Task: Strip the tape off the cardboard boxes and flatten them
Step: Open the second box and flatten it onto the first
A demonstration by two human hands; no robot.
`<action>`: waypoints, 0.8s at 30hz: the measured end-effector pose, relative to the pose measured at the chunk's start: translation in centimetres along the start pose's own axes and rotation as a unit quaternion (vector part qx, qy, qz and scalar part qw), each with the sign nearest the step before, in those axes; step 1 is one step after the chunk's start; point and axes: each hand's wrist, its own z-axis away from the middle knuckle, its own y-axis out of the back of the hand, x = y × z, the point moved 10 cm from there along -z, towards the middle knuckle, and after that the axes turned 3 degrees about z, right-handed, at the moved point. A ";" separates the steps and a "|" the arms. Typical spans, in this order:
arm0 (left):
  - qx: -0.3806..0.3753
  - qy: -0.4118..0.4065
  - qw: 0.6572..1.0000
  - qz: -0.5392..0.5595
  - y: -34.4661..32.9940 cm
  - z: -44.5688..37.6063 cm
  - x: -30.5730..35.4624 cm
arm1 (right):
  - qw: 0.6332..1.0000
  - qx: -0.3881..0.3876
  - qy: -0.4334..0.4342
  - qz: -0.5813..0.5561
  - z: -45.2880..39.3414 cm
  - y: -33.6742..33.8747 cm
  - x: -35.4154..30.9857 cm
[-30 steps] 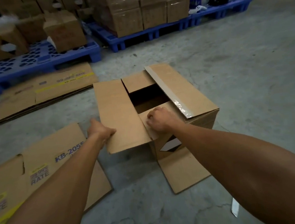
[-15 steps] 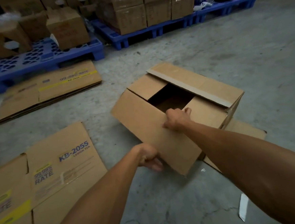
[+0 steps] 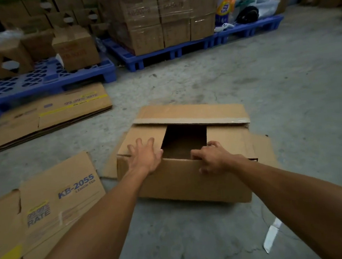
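Observation:
A brown cardboard box [image 3: 182, 181] stands on the concrete floor right in front of me, its top open onto a dark inside. Clear tape [image 3: 192, 120] runs along the edge of its far flap. My left hand [image 3: 145, 156] lies flat with fingers spread on the left inner flap. My right hand [image 3: 213, 156] curls over the near top edge of the box, thumb on the outer wall. A bottom flap sticks out on the floor at the right side of the box.
Flattened boxes lie to the left: one printed KB-2055 [image 3: 55, 201] near me, a stack [image 3: 48, 116] further back. Blue pallets [image 3: 45, 82] with stacked cartons [image 3: 167, 17] line the back. A strip of tape [image 3: 271, 237] lies on the floor at the right.
The box has turned square to me and its near long flap is folded down. My left hand went from that flap's corner to the left inner flap; my right hand shifted to the near edge.

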 end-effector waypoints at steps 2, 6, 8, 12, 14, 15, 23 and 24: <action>-0.035 0.040 0.998 -0.016 -1.0 0.0 -0.3 | 1.000 -0.018 0.008 0.024 1.2 -0.8 0.9; -0.088 0.096 0.991 -0.040 -3.4 0.8 0.3 | 0.999 -0.038 0.005 -0.010 2.7 -1.0 1.9; -0.077 0.110 0.990 -0.043 -3.5 0.7 0.8 | 0.999 -0.021 -0.027 -0.020 2.8 -0.1 1.9; -0.051 0.046 0.996 -0.053 -1.9 -0.7 3.2 | 0.989 0.048 -0.110 0.081 2.1 1.1 1.4; -0.017 -0.035 0.995 -0.097 -0.7 -0.9 5.6 | 0.981 0.086 -0.134 0.108 1.7 2.0 1.0; -0.003 -0.069 0.989 -0.134 -0.3 -0.7 6.8 | 0.977 0.105 -0.141 0.121 1.8 2.8 0.9; 0.098 -0.160 0.938 -0.292 3.8 -0.2 10.7 | 0.948 0.126 -0.215 0.196 3.0 6.0 2.0; 0.121 -0.152 0.937 -0.289 4.9 -0.4 10.3 | 0.941 0.123 -0.230 0.214 3.5 6.3 2.7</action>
